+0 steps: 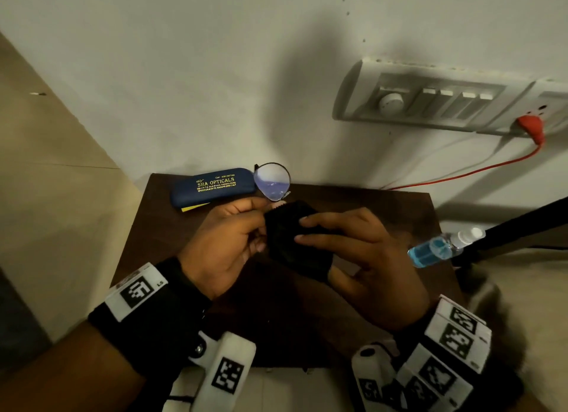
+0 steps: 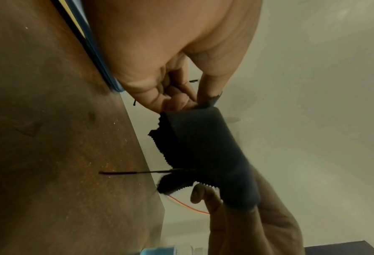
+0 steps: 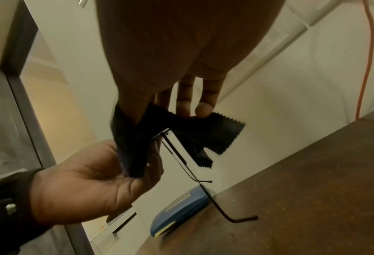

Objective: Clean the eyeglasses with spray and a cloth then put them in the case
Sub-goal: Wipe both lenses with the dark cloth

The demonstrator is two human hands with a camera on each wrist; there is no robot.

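Black cloth (image 1: 295, 239): it is wrapped over one lens of the glasses (image 1: 272, 181) and held up above the table (image 1: 368, 202).
Right hand (image 1: 362, 258): the cloth is pinched between its thumb and fingers.
Left hand (image 1: 227, 242): the glasses are gripped near the middle by its curled fingers.
Glasses: one lens is hidden in the cloth; the other lens is bare and looks spotty, and the thin arms hang down.
Step now: it looks like wiping is being done.
Spray bottle (image 1: 442, 247): it is lying on its side at the right edge of the table.
Blue case (image 1: 212, 185): it is shut, at the far side of the table.
Left to do: the other lens is likely still to be wiped, then the case opened and the glasses put in.
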